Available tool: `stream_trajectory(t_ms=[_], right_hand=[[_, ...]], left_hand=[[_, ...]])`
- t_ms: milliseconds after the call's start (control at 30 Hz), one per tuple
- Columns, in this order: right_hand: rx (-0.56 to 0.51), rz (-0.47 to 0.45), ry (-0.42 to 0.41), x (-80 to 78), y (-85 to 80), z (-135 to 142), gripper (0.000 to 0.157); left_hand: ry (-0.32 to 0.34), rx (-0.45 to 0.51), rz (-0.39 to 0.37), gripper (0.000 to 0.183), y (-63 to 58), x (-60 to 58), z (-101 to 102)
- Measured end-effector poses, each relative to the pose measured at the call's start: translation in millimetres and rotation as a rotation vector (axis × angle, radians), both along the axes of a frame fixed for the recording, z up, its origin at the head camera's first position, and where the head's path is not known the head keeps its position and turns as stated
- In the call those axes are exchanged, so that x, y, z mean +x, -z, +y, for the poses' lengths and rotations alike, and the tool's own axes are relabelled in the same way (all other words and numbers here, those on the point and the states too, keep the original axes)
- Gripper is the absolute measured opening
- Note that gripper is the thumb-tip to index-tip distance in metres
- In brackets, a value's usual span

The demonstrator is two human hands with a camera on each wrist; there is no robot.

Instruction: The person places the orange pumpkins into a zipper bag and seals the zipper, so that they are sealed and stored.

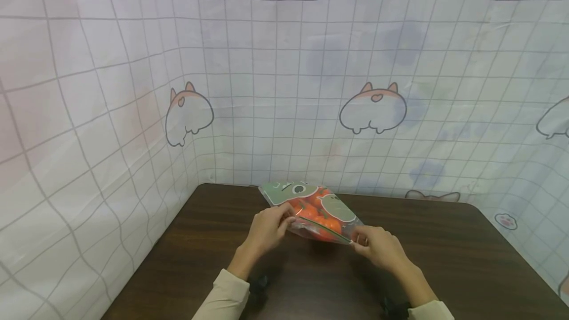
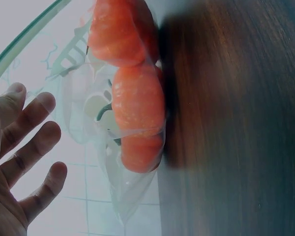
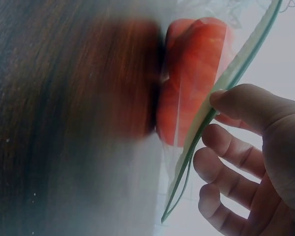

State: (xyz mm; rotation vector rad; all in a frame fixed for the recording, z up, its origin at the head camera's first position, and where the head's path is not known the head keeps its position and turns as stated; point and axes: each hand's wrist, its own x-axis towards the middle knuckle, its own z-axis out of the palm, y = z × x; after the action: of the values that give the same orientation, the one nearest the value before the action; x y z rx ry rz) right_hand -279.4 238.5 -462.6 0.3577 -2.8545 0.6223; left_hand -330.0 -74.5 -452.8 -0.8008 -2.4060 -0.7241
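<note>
A clear zip bag [image 1: 338,207] with a green cartoon print lies toward the back of the table. Several orange-red, ribbed, pumpkin-like pieces [image 2: 137,96] with green stems show through its film. My right hand [image 1: 378,246] pinches the green-edged zip strip [image 3: 206,110] near its right end, thumb on the near face and the other fingers bent behind. At the left end of the opening, my left hand [image 1: 268,226] pinches the bag's edge between thumb and index finger; the exact contact is partly hidden. Its other fingers [image 2: 42,142] are loosely spread beside the film.
The dark wooden table [image 1: 200,251] has rounded back corners. A white grid-patterned cloth [image 1: 284,88] with cartoon dogs hangs behind it and along both sides. Dark objects, partly seen, are under both wrists.
</note>
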Motion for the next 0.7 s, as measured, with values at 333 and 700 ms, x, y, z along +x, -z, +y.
stream_trajectory(t_ms=[333,700], right_hand=[[0.009,0.0,0.004,-0.9,0.4,2.5,0.01],[0.004,-0.014,0.004,-0.9,-0.7,4.9,0.01]], left_hand=[[-0.053,0.016,0.0,0.005,-1.0,-0.4,-1.6],[-0.082,0.046,0.008,0.006,-0.4,-2.8,-4.2]])
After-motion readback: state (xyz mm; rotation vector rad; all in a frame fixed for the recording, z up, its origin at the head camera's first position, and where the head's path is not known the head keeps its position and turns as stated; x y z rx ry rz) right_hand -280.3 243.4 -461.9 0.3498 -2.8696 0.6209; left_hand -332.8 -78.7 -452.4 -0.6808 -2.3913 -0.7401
